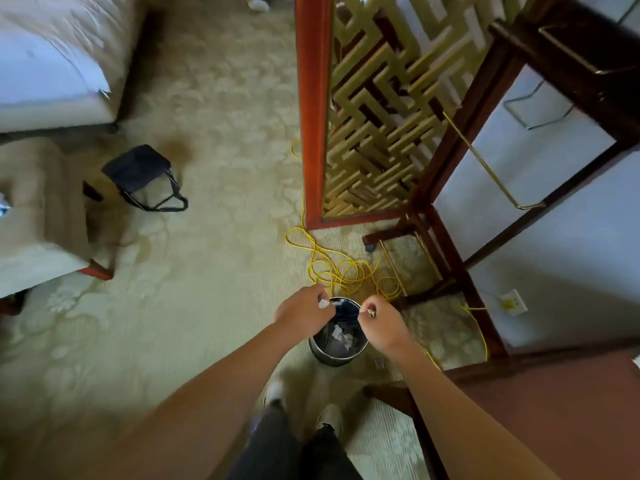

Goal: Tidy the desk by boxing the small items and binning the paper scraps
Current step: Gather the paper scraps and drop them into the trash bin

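Note:
A round metal bin with a dark liner stands on the carpet in front of my feet, and white paper scraps lie inside it. My left hand hovers over the bin's left rim and pinches a small white paper scrap. Over the right rim, my right hand holds another small pale scrap in its curled fingers. Both hands are just above the bin's opening.
A tangled yellow cable lies on the carpet behind the bin, running to a wall socket. A lattice screen and dark wooden furniture stand to the right. A dark bag, a sofa and a bed are at left.

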Available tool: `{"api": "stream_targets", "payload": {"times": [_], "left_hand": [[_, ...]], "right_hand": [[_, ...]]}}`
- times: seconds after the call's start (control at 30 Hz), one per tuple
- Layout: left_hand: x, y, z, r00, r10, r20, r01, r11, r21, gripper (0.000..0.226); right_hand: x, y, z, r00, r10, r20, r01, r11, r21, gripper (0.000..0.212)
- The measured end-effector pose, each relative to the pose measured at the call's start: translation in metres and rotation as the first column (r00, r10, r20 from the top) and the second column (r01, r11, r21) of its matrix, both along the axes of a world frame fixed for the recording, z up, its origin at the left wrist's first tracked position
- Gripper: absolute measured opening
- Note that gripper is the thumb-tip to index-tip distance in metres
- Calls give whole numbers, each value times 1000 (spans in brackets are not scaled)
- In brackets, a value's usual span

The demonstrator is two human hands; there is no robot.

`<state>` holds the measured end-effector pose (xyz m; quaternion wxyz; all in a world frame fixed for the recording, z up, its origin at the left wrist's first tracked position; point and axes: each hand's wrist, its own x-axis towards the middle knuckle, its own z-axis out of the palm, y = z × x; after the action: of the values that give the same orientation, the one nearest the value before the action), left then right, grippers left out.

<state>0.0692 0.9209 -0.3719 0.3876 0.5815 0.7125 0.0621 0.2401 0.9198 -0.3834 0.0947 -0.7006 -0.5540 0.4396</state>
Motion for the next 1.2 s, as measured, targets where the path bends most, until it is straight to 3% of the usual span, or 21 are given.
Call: {"api": "stream_targets", "payload": {"times": [0.17,0.47,0.6,0.73,0.83,0.9,1.03,1.2], "left_hand": [[3,70,-92,998,-57,29,60,991,-120,14],[33,138,-346,991,-117,65,132,934,-332,14],[42,147,-435,987,-158,41,162,900,-404,22],[46,151,-492,988,-153,27,149,885,-441,50],[47,151,-514,978,-208,7,183,847,-499,93],[47,150,-516,968,-237,77,244,838,-488,96],[40,143,-468,961,-222,166,274,851,-448,55],[32,132,-356,927,-346,146,375,863,-338,49]], "right_hand": [[-5,49,-89,992,-126,11,127,987,-96,6],[2,97,-325,966,-254,41,256,941,-221,5],[9,103,-414,973,-226,49,230,930,-286,15],[13,99,-483,975,-224,12,217,931,-293,26],[13,95,-509,985,-171,-23,152,922,-356,69],[11,93,-509,986,-159,-55,129,926,-355,77],[8,87,-457,974,-210,-81,170,924,-343,56],[2,70,-339,958,-285,-18,276,939,-205,29]]}}
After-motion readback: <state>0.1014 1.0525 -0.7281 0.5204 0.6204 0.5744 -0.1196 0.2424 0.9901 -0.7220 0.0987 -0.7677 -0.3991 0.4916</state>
